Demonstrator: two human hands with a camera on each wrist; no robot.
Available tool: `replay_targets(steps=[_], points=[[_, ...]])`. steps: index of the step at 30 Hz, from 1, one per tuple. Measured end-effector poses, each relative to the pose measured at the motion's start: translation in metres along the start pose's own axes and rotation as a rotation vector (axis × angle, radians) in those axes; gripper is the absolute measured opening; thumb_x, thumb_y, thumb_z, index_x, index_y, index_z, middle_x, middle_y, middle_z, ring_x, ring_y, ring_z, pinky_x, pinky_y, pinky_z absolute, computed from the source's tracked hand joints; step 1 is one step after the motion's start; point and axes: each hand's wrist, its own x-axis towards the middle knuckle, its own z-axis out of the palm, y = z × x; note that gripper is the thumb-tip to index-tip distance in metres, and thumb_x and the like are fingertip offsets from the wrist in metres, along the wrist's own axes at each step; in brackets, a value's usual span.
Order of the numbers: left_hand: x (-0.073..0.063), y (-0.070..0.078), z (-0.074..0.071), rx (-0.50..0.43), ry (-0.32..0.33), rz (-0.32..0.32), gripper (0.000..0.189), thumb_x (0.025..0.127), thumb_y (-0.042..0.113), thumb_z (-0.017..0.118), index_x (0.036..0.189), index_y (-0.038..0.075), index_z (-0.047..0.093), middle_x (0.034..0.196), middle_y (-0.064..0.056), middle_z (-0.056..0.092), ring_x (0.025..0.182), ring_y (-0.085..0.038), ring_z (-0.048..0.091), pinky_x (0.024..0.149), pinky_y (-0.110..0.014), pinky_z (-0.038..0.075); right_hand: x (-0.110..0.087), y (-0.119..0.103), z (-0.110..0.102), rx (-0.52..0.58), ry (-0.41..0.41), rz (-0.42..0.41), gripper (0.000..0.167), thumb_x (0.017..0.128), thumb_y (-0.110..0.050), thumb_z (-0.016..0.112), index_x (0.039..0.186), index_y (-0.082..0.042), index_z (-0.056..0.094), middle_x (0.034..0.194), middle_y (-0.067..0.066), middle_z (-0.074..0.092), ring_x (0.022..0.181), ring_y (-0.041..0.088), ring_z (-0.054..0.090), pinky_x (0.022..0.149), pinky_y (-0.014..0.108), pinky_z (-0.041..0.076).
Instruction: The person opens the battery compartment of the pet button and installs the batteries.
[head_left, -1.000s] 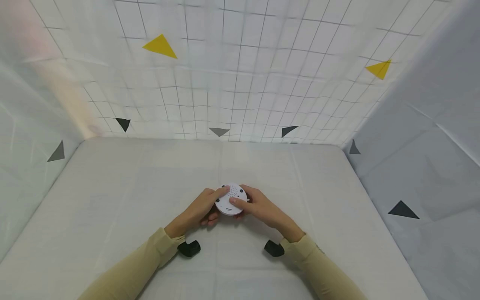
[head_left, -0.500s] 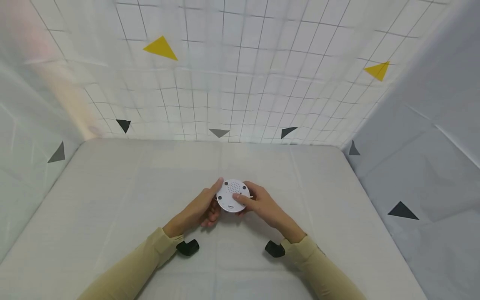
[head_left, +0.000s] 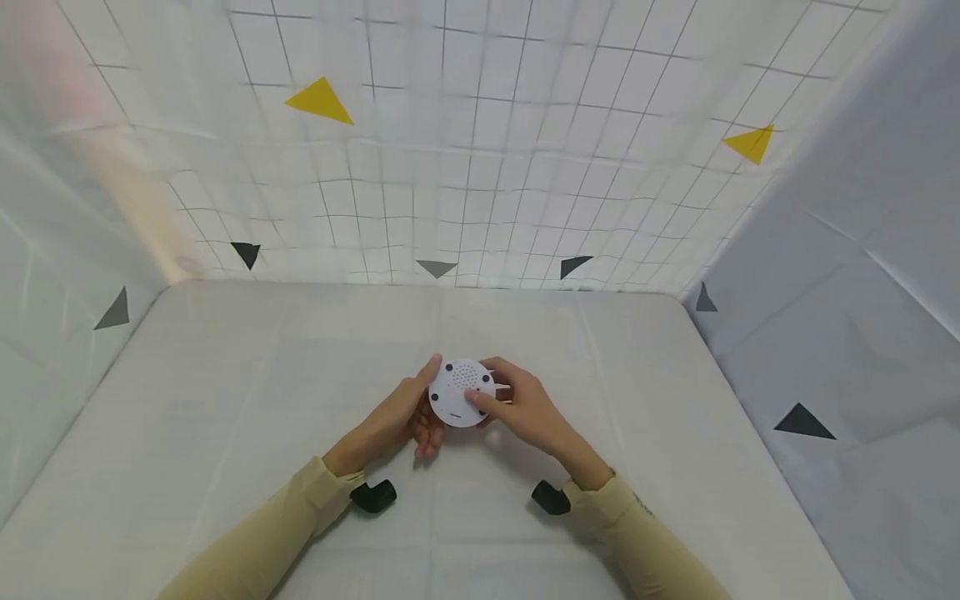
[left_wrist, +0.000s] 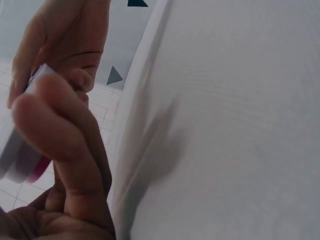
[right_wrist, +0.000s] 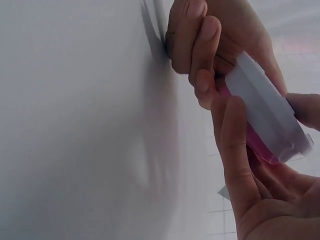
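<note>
A round white device (head_left: 452,410) with a patch of small holes, dark round feet and a slot faces up in the head view, held above the table. My right hand (head_left: 534,414) pinches it from the right, thumb on the holed face and fingers behind. Pale pointed bits show between those fingers. At its left edge my left hand (head_left: 392,421) holds it, thumb along the rim, other fingers loosely bent below. The right wrist view shows the white body (right_wrist: 265,107) edge-on with a pink far side (right_wrist: 260,145). Most of that pink side is hidden by fingers.
A white covered table (head_left: 225,367) lies under the hands. Behind it rises a gridded white sheet (head_left: 510,167) with yellow and dark triangles, and plain sheets flank both sides. Black pieces (head_left: 373,497) sit at the cuffs of both sleeves.
My left thumb has slid off the holed face to the rim. The device has turned slightly and shifted up a little. The left lower fingers have loosened; my right hand keeps its pinch.
</note>
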Motion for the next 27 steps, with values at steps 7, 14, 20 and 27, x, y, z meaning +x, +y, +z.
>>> replay_targets(steps=[7,14,20,27], points=[[0.0002,0.0019,0.0000,-0.007,0.011,0.028,0.092,0.101,0.080,0.031,0.104,-0.004,0.068,0.068,-0.017,0.072,0.047,-0.020,0.064,0.045,-0.031,0.055,-0.0010,-0.0024,-0.0014,-0.052,0.005,-0.054,0.042,0.098,-0.030,0.077,0.136,-0.018,0.063,0.126,0.007,0.073,0.105,0.023,0.075,0.094,0.042,0.062],[-0.0004,0.0037,-0.0010,-0.014,0.031,0.070,0.082,0.106,0.069,0.040,0.113,-0.007,0.070,0.078,-0.023,0.075,0.059,-0.025,0.072,0.058,-0.035,0.063,-0.0006,-0.0006,-0.0039,-0.077,0.002,-0.121,0.041,0.099,-0.028,0.077,0.136,-0.018,0.064,0.126,0.008,0.073,0.101,0.024,0.075,0.093,0.043,0.063],[0.0005,0.0044,-0.0018,-0.061,0.063,0.090,0.073,0.105,0.061,0.053,0.122,-0.008,0.066,0.087,-0.027,0.076,0.069,-0.029,0.076,0.070,-0.040,0.066,-0.0001,-0.0014,-0.0058,-0.106,0.004,-0.136,0.040,0.100,-0.031,0.076,0.137,-0.019,0.066,0.131,0.003,0.072,0.109,0.023,0.073,0.095,0.041,0.062],[0.0007,0.0055,-0.0031,-0.054,0.078,0.125,0.068,0.108,0.054,0.052,0.124,-0.012,0.065,0.092,-0.034,0.075,0.069,-0.029,0.077,0.073,-0.040,0.066,-0.0002,-0.0023,-0.0059,-0.082,-0.007,-0.106,0.038,0.107,-0.033,0.065,0.139,-0.013,0.065,0.133,0.008,0.072,0.117,0.026,0.073,0.092,0.035,0.063]])
